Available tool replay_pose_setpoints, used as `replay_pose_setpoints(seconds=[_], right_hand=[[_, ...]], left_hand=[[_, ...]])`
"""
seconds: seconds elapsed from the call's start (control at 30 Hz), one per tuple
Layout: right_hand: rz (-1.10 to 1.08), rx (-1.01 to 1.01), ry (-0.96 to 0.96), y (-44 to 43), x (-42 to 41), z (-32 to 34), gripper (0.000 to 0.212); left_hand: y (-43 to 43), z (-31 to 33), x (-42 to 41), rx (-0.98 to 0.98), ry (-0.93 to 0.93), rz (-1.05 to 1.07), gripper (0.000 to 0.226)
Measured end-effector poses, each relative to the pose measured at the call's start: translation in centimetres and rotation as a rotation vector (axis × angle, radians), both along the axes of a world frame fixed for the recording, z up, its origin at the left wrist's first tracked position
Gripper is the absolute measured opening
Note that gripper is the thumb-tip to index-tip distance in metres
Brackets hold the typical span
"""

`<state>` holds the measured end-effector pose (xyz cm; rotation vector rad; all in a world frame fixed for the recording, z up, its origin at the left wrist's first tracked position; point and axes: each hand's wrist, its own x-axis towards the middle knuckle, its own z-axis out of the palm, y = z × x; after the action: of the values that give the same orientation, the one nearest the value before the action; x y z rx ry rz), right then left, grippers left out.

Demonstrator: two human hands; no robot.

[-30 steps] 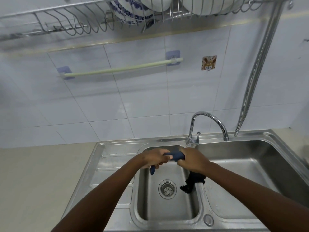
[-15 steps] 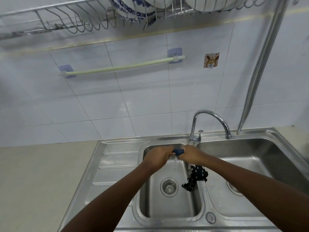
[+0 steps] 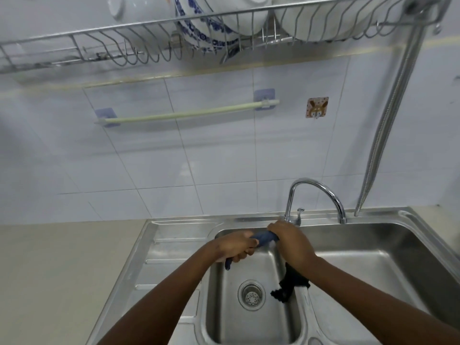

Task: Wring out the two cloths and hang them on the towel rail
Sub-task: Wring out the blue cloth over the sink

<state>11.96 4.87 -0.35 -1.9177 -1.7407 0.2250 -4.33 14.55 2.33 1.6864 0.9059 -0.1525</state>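
Observation:
A twisted blue cloth (image 3: 265, 238) is stretched between my two hands over the left sink basin (image 3: 251, 324). My left hand (image 3: 236, 247) grips one end, and a short tail hangs below its fist. My right hand (image 3: 290, 241) grips the other end, just in front of the tap base. A black cloth (image 3: 290, 286) lies draped over the divider between the two basins, partly hidden under my right forearm. The pale green towel rail (image 3: 186, 113) is fixed to the tiled wall above, with nothing on it.
A chrome tap (image 3: 316, 190) arches over the right basin (image 3: 373, 270). A flexible metal hose (image 3: 388, 115) runs down the wall at right. A wire dish rack (image 3: 174, 38) with bowls hangs overhead. The beige counter (image 3: 62, 270) lies at left.
Both hands stay clamped on the blue cloth and have twisted it further, my right hand rolling over the top. The view has tilted upward, showing more of the rack.

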Motion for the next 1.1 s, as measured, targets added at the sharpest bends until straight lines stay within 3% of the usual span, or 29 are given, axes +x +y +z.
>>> replay_pose_setpoints(seconds=[0.07, 0.1, 0.17, 0.23, 0.43, 0.6, 0.67, 0.83, 1.1], right_hand=[[-0.002, -0.034, 0.039, 0.4, -0.1, -0.6, 0.030], [-0.004, -0.086, 0.060, 0.6, -0.2, -0.6, 0.028], [-0.002, -0.248, 0.121, 0.9, -0.4, 0.2, 0.020], [0.001, -0.355, 0.198, 0.9, -0.7, 0.8, 0.008], [-0.073, -0.358, 0.299, 1.0, -1.3, 0.4, 0.041], [-0.065, -0.435, 0.473, 0.9, -1.6, 0.6, 0.076], [-0.052, -0.498, 0.565, 0.7, -1.7, 0.6, 0.064], [-0.062, -0.676, 0.869, 0.2, -1.9, 1.4, 0.011], [-0.067, -0.802, 1.290, -0.1, -2.2, 0.6, 0.033]], left_hand=[[0.4, 0.0, -0.2, -0.052, -0.003, -0.002, 0.007], [0.8, -0.3, -0.3, 0.014, 0.000, -0.030, 0.013], [1.5, -1.1, -0.9, 0.277, 0.024, -0.126, 0.023], [1.9, -1.8, -1.2, 0.559, 0.045, -0.229, 0.019], [0.9, -3.1, -1.3, 1.018, 0.041, -0.223, 0.019], [1.0, -4.1, -1.7, 1.029, -0.053, -0.219, 0.021], [1.2, -4.3, -1.8, 1.064, -0.072, -0.225, 0.022], [1.1, -5.1, -2.1, 1.192, -0.095, -0.253, 0.015], [1.0, -5.5, -1.8, 1.245, -0.222, -0.207, 0.022]])
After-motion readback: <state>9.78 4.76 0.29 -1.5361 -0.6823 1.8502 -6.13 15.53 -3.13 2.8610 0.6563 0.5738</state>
